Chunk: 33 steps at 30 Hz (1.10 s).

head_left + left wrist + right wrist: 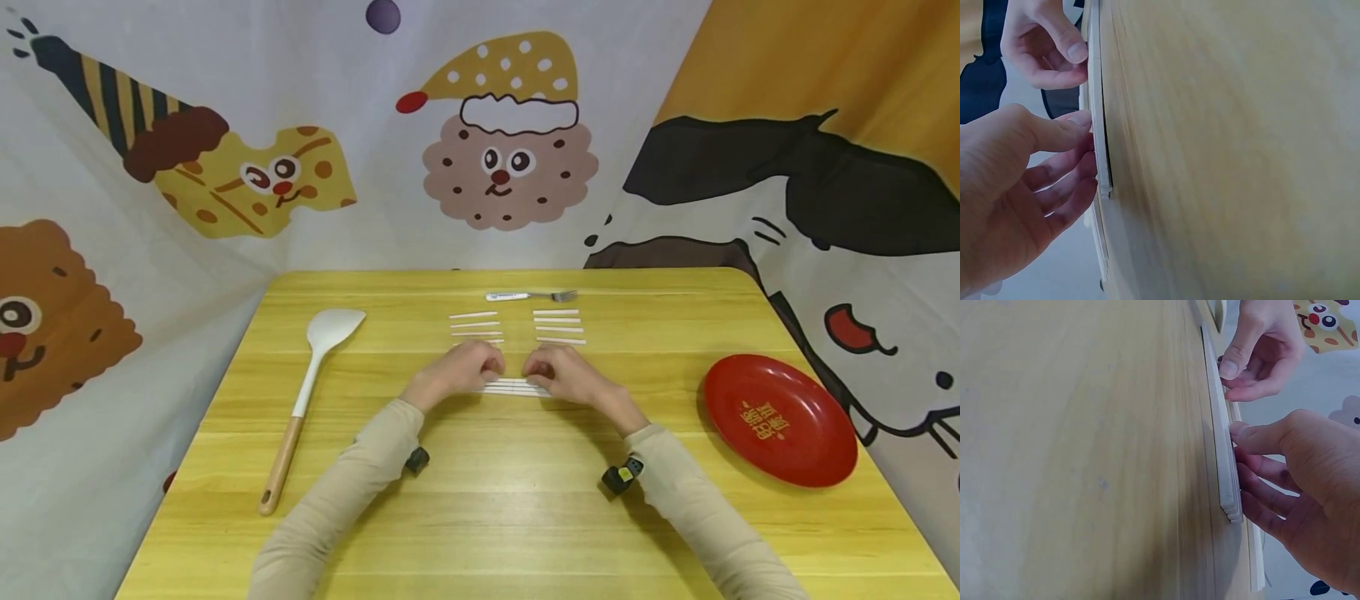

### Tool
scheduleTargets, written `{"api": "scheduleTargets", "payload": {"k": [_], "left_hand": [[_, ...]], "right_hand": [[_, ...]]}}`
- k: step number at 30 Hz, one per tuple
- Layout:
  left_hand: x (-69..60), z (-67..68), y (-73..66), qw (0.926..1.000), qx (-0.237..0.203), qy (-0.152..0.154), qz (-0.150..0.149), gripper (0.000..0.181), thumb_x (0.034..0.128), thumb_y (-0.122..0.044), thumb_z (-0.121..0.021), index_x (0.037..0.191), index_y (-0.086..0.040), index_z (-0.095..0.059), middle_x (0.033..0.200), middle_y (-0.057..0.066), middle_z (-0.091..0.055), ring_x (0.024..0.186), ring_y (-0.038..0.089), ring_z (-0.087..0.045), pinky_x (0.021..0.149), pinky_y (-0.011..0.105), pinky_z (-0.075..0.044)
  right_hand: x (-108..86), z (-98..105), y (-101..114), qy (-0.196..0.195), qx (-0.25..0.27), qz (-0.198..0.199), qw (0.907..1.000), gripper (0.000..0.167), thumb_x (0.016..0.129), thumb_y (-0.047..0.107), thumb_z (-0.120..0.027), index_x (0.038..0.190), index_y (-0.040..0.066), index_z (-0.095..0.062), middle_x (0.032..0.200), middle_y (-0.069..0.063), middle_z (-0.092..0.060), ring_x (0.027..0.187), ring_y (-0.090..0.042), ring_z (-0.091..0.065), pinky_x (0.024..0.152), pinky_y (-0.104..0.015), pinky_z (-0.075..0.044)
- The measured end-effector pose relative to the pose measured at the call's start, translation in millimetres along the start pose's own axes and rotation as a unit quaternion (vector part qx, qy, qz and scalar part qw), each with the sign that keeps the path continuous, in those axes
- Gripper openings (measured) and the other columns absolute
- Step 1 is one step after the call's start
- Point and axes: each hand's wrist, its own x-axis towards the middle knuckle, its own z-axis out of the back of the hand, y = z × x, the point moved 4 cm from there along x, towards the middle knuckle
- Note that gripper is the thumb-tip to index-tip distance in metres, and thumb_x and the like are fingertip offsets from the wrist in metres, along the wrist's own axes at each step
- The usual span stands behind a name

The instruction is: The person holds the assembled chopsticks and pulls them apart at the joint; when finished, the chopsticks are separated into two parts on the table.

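Note:
Several thin white sticks (513,387) lie side by side across the middle of the table, forming a narrow strip. At its left end my left hand (468,367) has its thumb and fingertips curled against the far edge, pinching a white stick there. My right hand (566,372) does likewise toward the right end. The right wrist view shows the stepped ends of the sticks (1227,487) beside the right thumb and fingers. In the left wrist view the strip (1099,125) runs past both hands; exactly what lies between the fingertips is partly hidden.
Beyond the hands are two columns of separate white sticks, a left one (475,325) and a right one (558,320). Behind them lies a fork (532,297). A white spatula with a wooden handle (281,467) is at left, a red plate (780,421) at right.

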Motion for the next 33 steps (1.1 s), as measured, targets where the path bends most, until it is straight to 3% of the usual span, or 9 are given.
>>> {"api": "scheduleTargets", "payload": {"k": [12,16,26,33], "left_hand": [[1.3,-2.8,-5.0,0.9981,0.051,-0.006,-0.035,0.019,0.0910,0.003,-0.064,0.098,-0.010,-0.075,0.097,0.001,-0.074,0.087,0.012,-0.064,0.079,0.027,-0.056],[2.0,-2.2,-6.9,0.9980,0.048,-0.004,-0.041,0.020,0.0910,0.006,-0.062,0.097,-0.008,-0.075,0.095,0.002,-0.073,0.085,0.013,-0.063,0.079,0.028,-0.056],[2.8,-3.5,-1.2,0.9991,0.034,-0.016,-0.021,0.018,0.0943,0.001,-0.061,0.105,-0.007,-0.074,0.101,0.004,-0.071,0.090,0.015,-0.063,0.083,0.030,-0.055],[3.7,0.0,-0.1,0.9980,0.013,-0.053,-0.030,0.014,0.0990,-0.009,-0.063,0.108,-0.006,-0.073,0.104,0.004,-0.071,0.096,0.016,-0.066,0.086,0.029,-0.056]], "right_hand": [[2.0,-4.0,-0.7,-0.003,-0.003,-0.002,1.0000,0.011,0.091,0.003,-0.073,0.097,0.011,-0.076,0.091,0.001,-0.068,0.079,-0.009,-0.060,0.071,-0.023,-0.055],[3.2,-4.7,-0.3,-0.003,-0.003,0.000,1.0000,0.011,0.091,0.003,-0.073,0.098,0.010,-0.075,0.091,0.000,-0.068,0.079,-0.009,-0.061,0.071,-0.024,-0.055],[9.8,-4.7,0.9,-0.004,-0.023,0.004,0.9997,0.010,0.089,0.001,-0.074,0.097,0.008,-0.075,0.090,-0.002,-0.069,0.079,-0.010,-0.061,0.071,-0.022,-0.056],[12.8,2.9,9.5,-0.042,-0.040,0.034,0.9978,0.010,0.093,-0.001,-0.069,0.099,0.006,-0.072,0.094,-0.004,-0.066,0.083,-0.013,-0.061,0.073,-0.025,-0.056]]}}
